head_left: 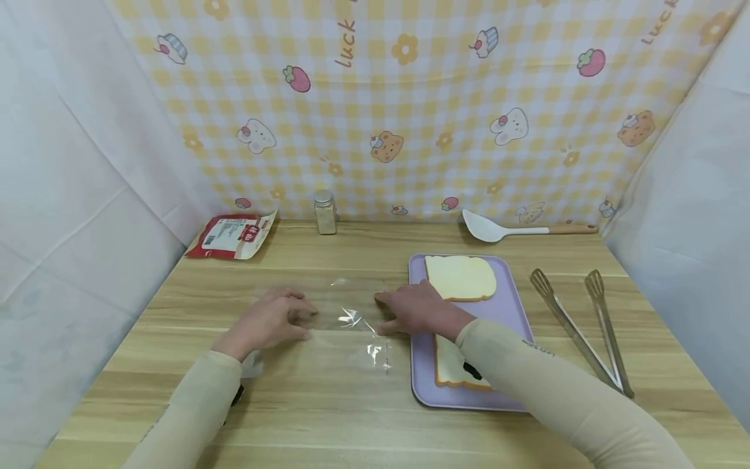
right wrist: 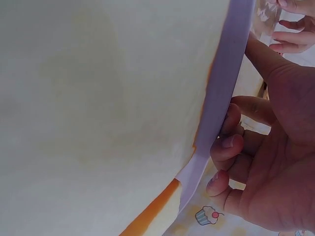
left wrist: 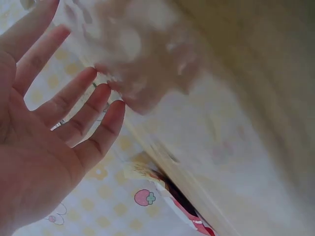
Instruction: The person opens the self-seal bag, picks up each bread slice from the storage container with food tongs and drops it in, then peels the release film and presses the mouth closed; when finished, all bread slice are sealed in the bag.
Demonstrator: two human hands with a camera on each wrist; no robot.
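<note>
Farthest to the left, beyond the left hand and slightly to its outer side, a red-and-white packet lies on its side of the table. The left hand comes next, thumb and fingers apart, its fingertips at the near-side edge of a clear plastic film; whether they actually touch it I cannot tell. A small lidded jar stands beyond the left hand, a little to its right. The film lies on the wood between the two hands, glinting; whether it is a bag or a single sheet is unclear. The right hand reaches to the film's other side, fingers bent, thumb and forefinger apart, over the left rim of a lilac tray. On that tray, one bread slice lies just beyond the right hand, another bread slice nearer the person, partly under the forearm. Farther right are a white turner and metal tongs. The step in hand seems to be spreading the film; the next move calls for steadying both sides evenly, without wrinkling it or nudging the tray.
</note>
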